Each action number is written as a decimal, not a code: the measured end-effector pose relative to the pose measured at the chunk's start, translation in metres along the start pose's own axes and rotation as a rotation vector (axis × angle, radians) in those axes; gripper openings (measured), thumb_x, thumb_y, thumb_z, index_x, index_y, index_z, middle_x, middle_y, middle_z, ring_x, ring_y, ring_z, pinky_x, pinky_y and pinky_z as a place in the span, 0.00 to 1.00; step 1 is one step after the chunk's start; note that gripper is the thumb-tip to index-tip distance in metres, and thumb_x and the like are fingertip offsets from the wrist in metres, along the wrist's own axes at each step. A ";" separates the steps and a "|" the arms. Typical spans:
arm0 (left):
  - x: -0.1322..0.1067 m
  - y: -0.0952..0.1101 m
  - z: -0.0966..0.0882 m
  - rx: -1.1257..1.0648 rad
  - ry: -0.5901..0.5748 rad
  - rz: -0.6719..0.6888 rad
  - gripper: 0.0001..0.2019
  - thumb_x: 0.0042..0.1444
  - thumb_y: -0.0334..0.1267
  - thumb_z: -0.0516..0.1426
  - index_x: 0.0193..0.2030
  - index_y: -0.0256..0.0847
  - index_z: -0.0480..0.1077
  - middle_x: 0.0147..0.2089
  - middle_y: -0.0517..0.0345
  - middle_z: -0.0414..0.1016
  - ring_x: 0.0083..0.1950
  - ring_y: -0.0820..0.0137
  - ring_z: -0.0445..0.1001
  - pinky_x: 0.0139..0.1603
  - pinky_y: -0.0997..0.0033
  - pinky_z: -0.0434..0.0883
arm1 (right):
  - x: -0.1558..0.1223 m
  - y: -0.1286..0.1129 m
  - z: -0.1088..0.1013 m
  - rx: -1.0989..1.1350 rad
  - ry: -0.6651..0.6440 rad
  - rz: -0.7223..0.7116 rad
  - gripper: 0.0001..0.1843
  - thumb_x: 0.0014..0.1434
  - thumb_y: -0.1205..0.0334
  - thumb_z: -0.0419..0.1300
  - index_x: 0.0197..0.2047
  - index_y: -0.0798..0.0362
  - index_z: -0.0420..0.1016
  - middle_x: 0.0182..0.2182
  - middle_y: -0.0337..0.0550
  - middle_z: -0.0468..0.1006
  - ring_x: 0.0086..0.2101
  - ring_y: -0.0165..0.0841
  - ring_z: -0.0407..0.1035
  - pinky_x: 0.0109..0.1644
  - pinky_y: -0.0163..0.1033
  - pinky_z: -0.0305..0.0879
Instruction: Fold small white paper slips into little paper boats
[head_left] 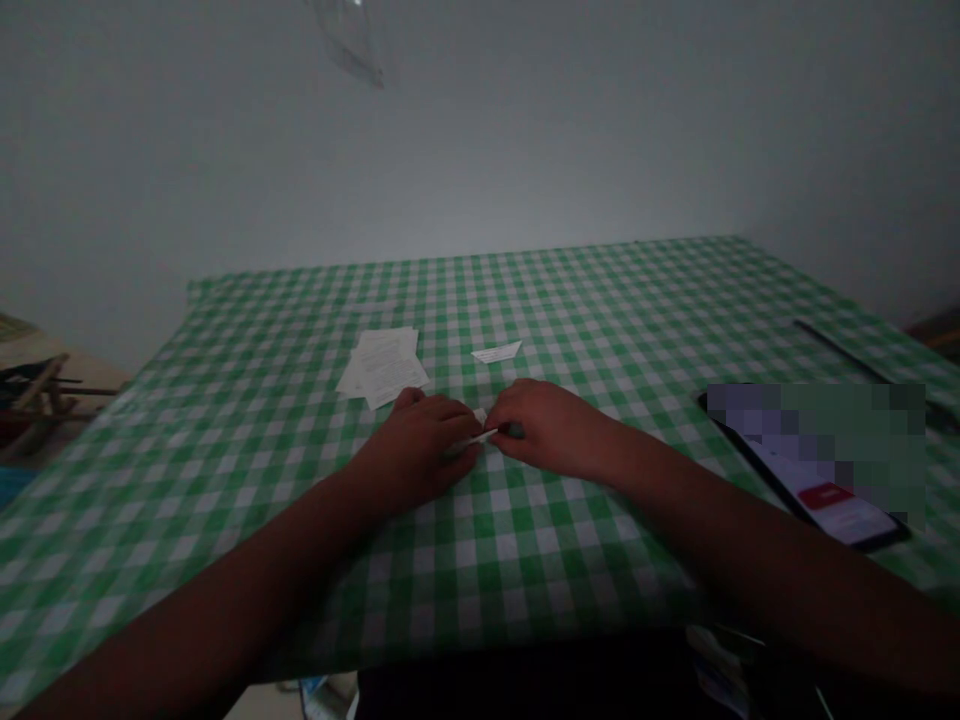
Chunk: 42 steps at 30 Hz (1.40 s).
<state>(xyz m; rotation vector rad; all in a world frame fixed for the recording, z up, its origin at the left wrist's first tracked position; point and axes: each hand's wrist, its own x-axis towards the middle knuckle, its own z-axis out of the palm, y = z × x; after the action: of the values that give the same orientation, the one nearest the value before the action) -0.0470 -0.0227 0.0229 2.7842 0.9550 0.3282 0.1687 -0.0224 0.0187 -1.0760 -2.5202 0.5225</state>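
My left hand (420,445) and my right hand (544,425) meet at the middle of a table covered with a green and white checked cloth (247,400). Both hands pinch a small white piece of paper (480,432) between their fingertips, low over the cloth. Most of that paper is hidden by the fingers. Just beyond my left hand lies a small stack of white paper sheets (384,366). A single small white slip (496,352) lies beyond my right hand.
A phone (825,495) with a lit screen lies on the cloth at the right. A thin dark rod (840,350) lies further back right. A pale wall stands behind the table. Wooden items (37,395) sit off the left edge.
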 end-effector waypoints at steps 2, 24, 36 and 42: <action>0.000 -0.004 0.001 0.019 0.019 0.030 0.07 0.64 0.34 0.53 0.42 0.42 0.74 0.44 0.57 0.79 0.45 0.66 0.74 0.47 0.58 0.58 | 0.000 0.001 0.000 -0.042 0.003 -0.033 0.08 0.58 0.67 0.62 0.40 0.51 0.80 0.35 0.43 0.80 0.39 0.36 0.71 0.44 0.41 0.63; -0.003 -0.033 -0.011 0.213 0.071 0.078 0.14 0.58 0.28 0.57 0.44 0.52 0.77 0.52 0.58 0.76 0.53 0.58 0.67 0.50 0.52 0.56 | -0.002 0.007 -0.004 -0.137 -0.019 -0.256 0.07 0.64 0.67 0.55 0.38 0.53 0.75 0.36 0.43 0.77 0.42 0.36 0.67 0.51 0.45 0.60; -0.002 -0.020 -0.004 0.027 -0.131 0.130 0.12 0.61 0.39 0.57 0.50 0.49 0.74 0.53 0.58 0.74 0.55 0.60 0.67 0.53 0.55 0.56 | -0.004 0.009 -0.013 0.023 -0.185 -0.159 0.10 0.57 0.72 0.60 0.40 0.52 0.79 0.38 0.41 0.81 0.43 0.36 0.70 0.52 0.43 0.63; -0.002 -0.020 0.003 0.056 -0.094 0.103 0.07 0.64 0.43 0.57 0.47 0.52 0.75 0.50 0.62 0.76 0.53 0.62 0.68 0.51 0.55 0.54 | -0.012 0.010 -0.021 0.086 -0.227 -0.098 0.09 0.61 0.70 0.58 0.42 0.52 0.79 0.40 0.42 0.82 0.45 0.37 0.70 0.53 0.43 0.63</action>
<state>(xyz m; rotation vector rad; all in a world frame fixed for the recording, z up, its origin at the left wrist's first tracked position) -0.0592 -0.0083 0.0148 2.8771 0.8140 0.1852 0.1923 -0.0207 0.0300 -0.9014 -2.6998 0.7553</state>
